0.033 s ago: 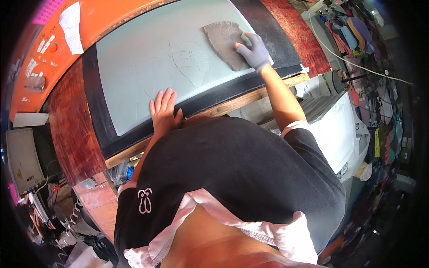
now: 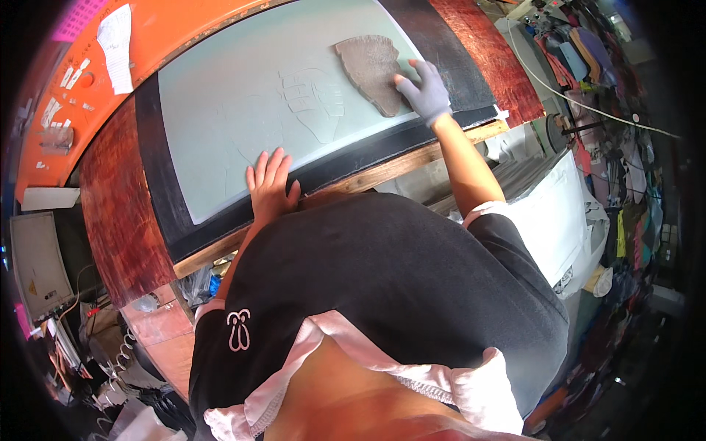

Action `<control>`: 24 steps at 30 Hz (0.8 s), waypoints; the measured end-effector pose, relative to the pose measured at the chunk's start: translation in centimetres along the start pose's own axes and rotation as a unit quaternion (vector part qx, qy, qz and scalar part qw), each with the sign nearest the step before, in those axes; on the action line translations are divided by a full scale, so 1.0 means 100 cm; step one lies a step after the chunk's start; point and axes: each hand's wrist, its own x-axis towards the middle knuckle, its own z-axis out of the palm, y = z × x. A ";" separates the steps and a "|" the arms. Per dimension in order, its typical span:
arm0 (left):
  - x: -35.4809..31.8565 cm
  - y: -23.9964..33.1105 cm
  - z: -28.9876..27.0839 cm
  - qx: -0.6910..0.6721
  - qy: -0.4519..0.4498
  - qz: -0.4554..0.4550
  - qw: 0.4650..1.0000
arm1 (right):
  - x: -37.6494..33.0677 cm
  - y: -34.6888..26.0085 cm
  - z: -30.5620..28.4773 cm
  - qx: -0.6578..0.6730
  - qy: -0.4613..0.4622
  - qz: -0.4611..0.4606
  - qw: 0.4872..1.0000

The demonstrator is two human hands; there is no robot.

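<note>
Grey-gloved right hand [image 2: 425, 94] fingers pressing brown rag [image 2: 371, 70], bare left hand [image 2: 270, 187] splayed flat on pale-green screen [image 2: 220, 110], white paper label [image 2: 116, 45] far-left.

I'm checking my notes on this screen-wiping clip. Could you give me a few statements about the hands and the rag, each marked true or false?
1. The right hand wears a grey glove. True.
2. The right hand presses a rag on the pale screen. True.
3. The left hand is gloved too. False: it is bare.
4. The left hand grips the rag. False: it lies flat, fingers spread, on the near edge of the screen, apart from the rag.
5. The screen sits in a dark frame. True.
</note>
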 end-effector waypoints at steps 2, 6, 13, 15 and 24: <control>-0.010 -0.001 -0.002 0.002 0.050 0.050 0.997 | -0.033 0.006 -0.015 -0.017 0.009 -0.006 1.000; -0.028 0.000 -0.012 -0.180 0.078 -0.031 0.980 | -0.099 0.009 -0.018 0.018 0.007 -0.080 0.997; 0.011 -0.011 -0.013 -0.202 0.010 -0.134 0.970 | -0.076 0.011 0.013 -0.086 0.052 -0.079 0.992; 0.030 -0.024 -0.012 -0.166 0.022 -0.111 0.980 | -0.055 0.010 0.023 -0.093 0.032 -0.072 0.993; 0.157 -0.078 0.019 0.027 0.110 -0.020 0.993 | 0.081 0.018 0.100 -0.101 -0.010 -0.061 0.993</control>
